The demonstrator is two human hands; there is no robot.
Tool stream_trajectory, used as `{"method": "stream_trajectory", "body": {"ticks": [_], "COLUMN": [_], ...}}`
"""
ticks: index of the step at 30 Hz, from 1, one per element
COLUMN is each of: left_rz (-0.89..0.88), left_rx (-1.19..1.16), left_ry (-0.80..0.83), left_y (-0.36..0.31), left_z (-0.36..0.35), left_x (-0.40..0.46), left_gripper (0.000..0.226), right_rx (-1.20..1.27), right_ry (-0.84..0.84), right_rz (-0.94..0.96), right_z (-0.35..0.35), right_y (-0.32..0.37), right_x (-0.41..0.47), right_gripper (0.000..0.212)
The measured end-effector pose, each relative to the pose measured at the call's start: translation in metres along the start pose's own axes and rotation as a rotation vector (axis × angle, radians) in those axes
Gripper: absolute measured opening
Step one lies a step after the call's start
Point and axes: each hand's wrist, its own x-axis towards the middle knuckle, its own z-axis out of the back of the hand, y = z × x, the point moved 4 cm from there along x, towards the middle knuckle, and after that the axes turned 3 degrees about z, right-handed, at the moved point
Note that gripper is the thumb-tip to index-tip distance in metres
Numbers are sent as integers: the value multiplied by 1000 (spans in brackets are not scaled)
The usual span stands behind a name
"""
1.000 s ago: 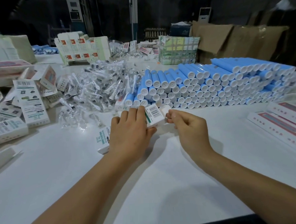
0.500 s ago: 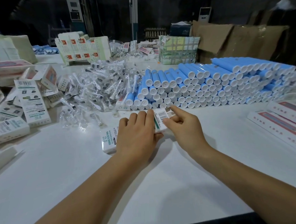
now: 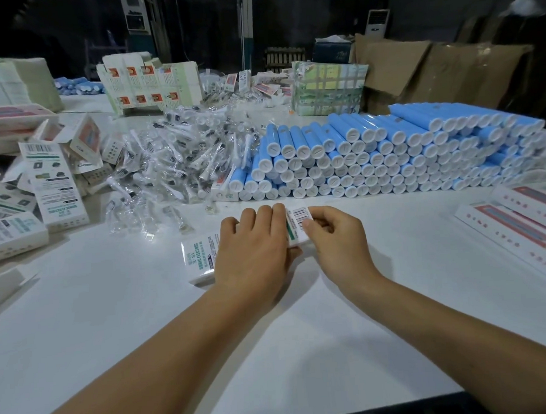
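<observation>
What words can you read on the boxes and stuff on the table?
"SONIC ELECTRIC": green letters on the white box under the left hand.
"X-S1": next to it on the same box.
The barcode label by the right hand: numbers too small to read.
The boxes at the left: print too blurred to read.

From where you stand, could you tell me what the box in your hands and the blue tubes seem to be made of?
The box looks like thin matte white cardboard: crisp folded edges, printed barcode and green lettering. The tubes look like smooth blue plastic with a slight sheen and white caps, probably plastic too; coated card cannot be ruled out.
</observation>
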Motion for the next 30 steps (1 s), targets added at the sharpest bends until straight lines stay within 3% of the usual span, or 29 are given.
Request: {"method": "stream_trajectory", "body": {"ticks": [5, 8, 10, 13, 15, 17, 19, 22, 24, 30], "left_rz": [24, 54, 84, 90, 72, 56, 42, 16, 0, -18], "left_rx": [-12, -65, -87, -112, -112, -89, -43, -17, -11, 21], "left_ry": [31, 23, 27, 14, 3, 7, 15, 5, -26, -113], "left_y": [2, 5, 7, 5, 0, -5, -7, -12, -15, -15], "left_z": [1, 3, 5, 7, 8, 8, 8, 9, 9, 12], "left_x": [2, 6, 8, 9, 7, 6, 4, 0, -1, -3], "left_gripper": [66, 67, 68, 69, 68, 71, 72, 66, 67, 61], "right_rx": [-42, 70, 318, 926, 1004, 1004, 865, 195, -103, -309], "right_ry": [14, -236, -326, -27, 165, 214, 157, 54, 48, 91], "right_rz": [34, 48, -158, -574, -563, -434, -278, 7, 161, 269], "right_z": [6, 27, 33, 7, -6, -11, -9, -1, 0, 1], "right_y": [2, 4, -7, -13, -5, 0, -2, 0, 5, 12], "right_x": [5, 15, 20, 15, 10, 8, 8, 2, -3, -4], "right_gripper": [21, 21, 21, 34, 36, 39, 30, 18, 16, 38]}}
